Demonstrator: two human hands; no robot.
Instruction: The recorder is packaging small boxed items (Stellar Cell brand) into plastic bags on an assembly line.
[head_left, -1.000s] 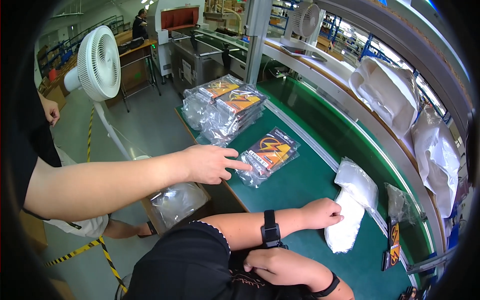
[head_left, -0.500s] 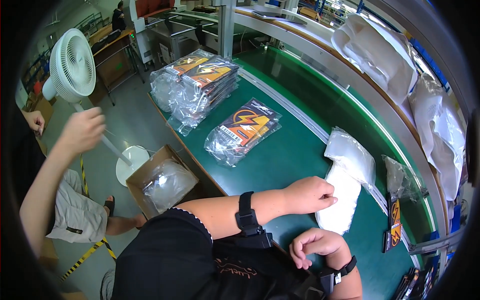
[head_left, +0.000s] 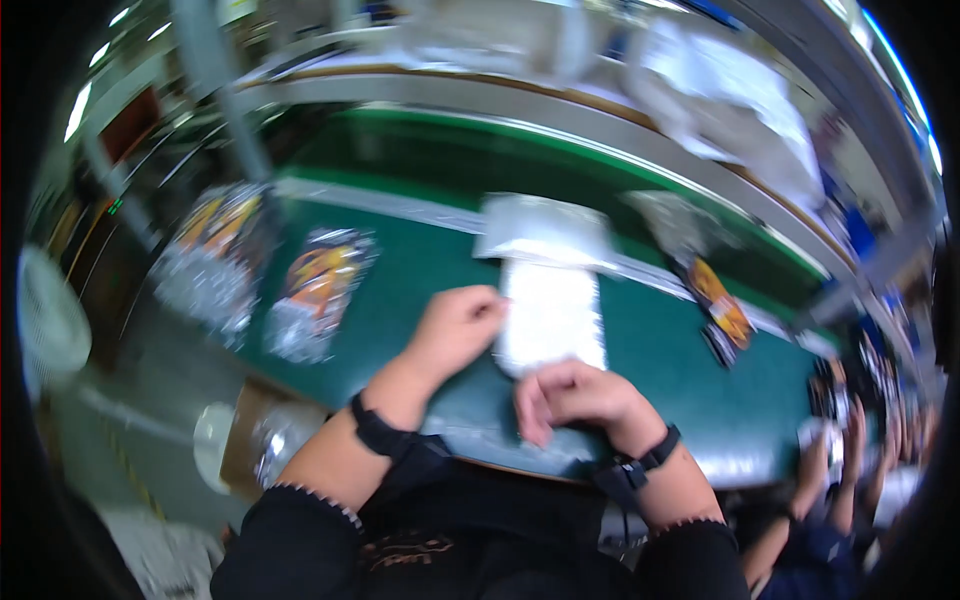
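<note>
My left hand (head_left: 455, 325) is curled closed at the left edge of a stack of white plastic bags (head_left: 550, 315); nothing shows in its fingers. Near the stack's lower edge, my right hand (head_left: 580, 398) hangs with loosely bent fingers apart, holding nothing. Across the top of the stack lies a clear plastic bag (head_left: 548, 232). A bagged package with an orange and black card (head_left: 318, 290) rests to the left on the green table (head_left: 410, 250). Beyond it stands a pile of similar bagged packages (head_left: 215, 255). The picture is smeared by motion.
Along the far side runs a green conveyor (head_left: 420, 150). An orange and black card pack (head_left: 718, 305) lies at the right by the metal rail. A cardboard box (head_left: 245, 440) and a fan (head_left: 55, 310) stand left. Other people's hands (head_left: 815, 465) work at the far right.
The view has swung to the right, bringing the white stack to the middle. Both hands stay close to the stack. Co-workers' hands now show at the right.
</note>
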